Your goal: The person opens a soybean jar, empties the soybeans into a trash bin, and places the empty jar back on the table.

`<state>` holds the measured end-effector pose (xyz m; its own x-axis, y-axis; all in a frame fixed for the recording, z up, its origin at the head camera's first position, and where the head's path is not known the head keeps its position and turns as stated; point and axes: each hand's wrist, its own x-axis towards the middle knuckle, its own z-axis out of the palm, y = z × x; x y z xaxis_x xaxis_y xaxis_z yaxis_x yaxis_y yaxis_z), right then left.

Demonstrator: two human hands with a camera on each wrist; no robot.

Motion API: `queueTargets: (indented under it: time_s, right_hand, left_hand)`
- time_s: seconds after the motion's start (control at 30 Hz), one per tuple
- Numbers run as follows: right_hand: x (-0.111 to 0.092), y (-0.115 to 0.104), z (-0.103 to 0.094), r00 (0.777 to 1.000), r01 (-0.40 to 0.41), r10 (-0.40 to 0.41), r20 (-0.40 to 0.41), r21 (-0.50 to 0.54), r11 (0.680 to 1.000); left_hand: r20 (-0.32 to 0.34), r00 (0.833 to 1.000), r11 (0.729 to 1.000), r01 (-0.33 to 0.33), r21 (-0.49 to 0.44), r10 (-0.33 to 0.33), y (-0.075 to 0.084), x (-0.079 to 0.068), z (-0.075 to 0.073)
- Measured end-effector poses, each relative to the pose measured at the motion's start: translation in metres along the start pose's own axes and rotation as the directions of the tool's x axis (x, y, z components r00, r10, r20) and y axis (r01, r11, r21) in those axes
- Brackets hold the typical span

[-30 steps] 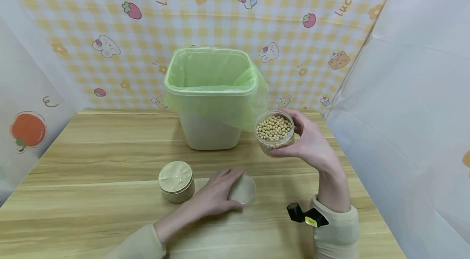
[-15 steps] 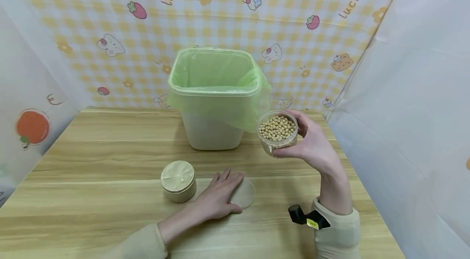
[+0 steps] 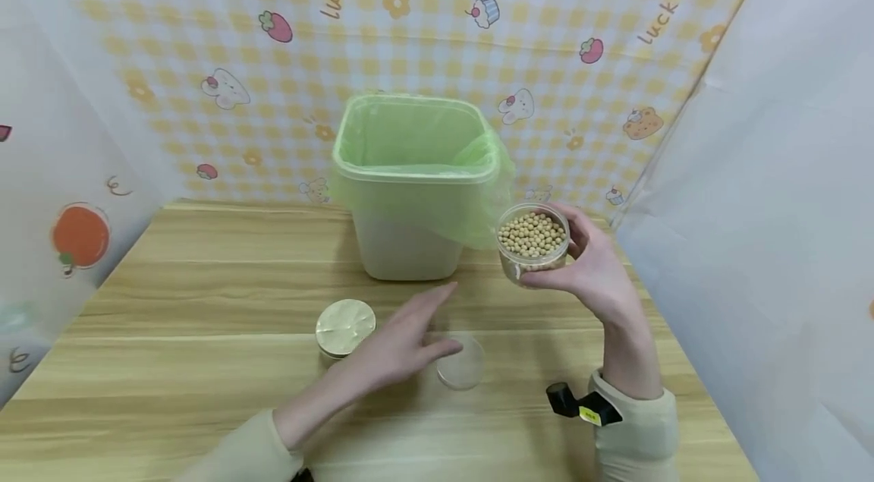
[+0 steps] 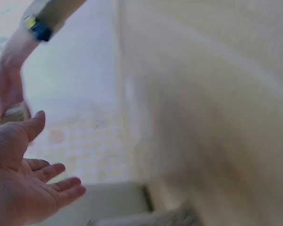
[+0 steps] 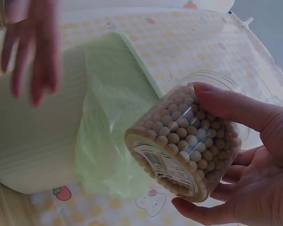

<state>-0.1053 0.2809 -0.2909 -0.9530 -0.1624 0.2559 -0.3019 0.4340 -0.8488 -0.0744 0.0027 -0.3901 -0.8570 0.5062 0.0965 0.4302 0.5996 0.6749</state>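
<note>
A clear plastic jar (image 3: 532, 239) of small round beige balls, lidless, is gripped round its side by my right hand (image 3: 601, 269). The right wrist view shows a white label (image 5: 165, 165) on the jar's base. My left hand (image 3: 406, 338) hovers over the table with its fingers extended, holding nothing. By its thumb a thin translucent disc (image 3: 461, 364) lies flat on the table. To the left of that hand stands a round tin-like container (image 3: 345, 327) with a foil-like gold top, partly hidden by the forearm.
A white bin (image 3: 410, 228) with a pale green liner bag (image 3: 416, 134) stands at the back of the wooden table (image 3: 225, 262), left of the jar. A patterned cloth (image 3: 410, 49) hangs behind it. White sheets enclose both sides.
My left hand has lifted off the translucent disc, leaving it on the table. My right hand still holds the jar up beside the bin. The head view has shifted slightly.
</note>
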Motion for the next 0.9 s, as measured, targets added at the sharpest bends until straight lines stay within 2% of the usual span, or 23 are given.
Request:
queueTargets:
  time_s: [0.13,0.23,0.33,0.47,0.6,0.67,0.77,0.9]
  right_hand:
    - [0.001,0.000,0.002,0.999,-0.010,0.011,-0.046,0.025,1.000]
    - [0.002,0.000,0.003,0.997,-0.001,0.005,-0.079,0.051,0.999]
    - [0.006,-0.001,0.004,0.995,0.031,-0.025,-0.097,0.061,0.998]
    - [0.013,-0.005,0.003,0.991,0.078,-0.072,-0.110,0.052,0.996]
    - [0.019,-0.010,0.000,0.988,0.092,-0.086,-0.130,0.040,0.995]
    - [0.022,-0.013,-0.001,0.988,0.084,-0.077,-0.137,0.049,0.995]
    - [0.029,-0.018,-0.003,0.987,0.081,-0.068,-0.144,0.088,0.993]
    - [0.040,-0.026,-0.006,0.985,0.079,-0.058,-0.164,0.123,0.989]
  left_hand:
    - [-0.119,0.991,0.998,-0.055,0.001,0.055,0.003,-0.002,-0.029]
    - [-0.231,0.966,0.993,-0.121,0.011,0.120,0.003,-0.002,-0.052]
    - [-0.349,0.918,0.981,-0.194,0.012,0.185,0.001,0.000,-0.075]
    - [-0.479,0.851,0.972,-0.233,0.023,0.215,-0.005,0.003,-0.105]
    - [-0.564,0.807,0.979,-0.201,0.013,0.173,-0.014,0.007,-0.130]
    - [-0.590,0.798,0.987,-0.163,-0.014,0.123,-0.017,0.010,-0.140]
    - [-0.606,0.795,0.994,-0.093,-0.062,0.036,-0.022,0.015,-0.155]
    - [-0.597,0.799,0.994,0.002,-0.110,-0.067,-0.028,0.025,-0.173]
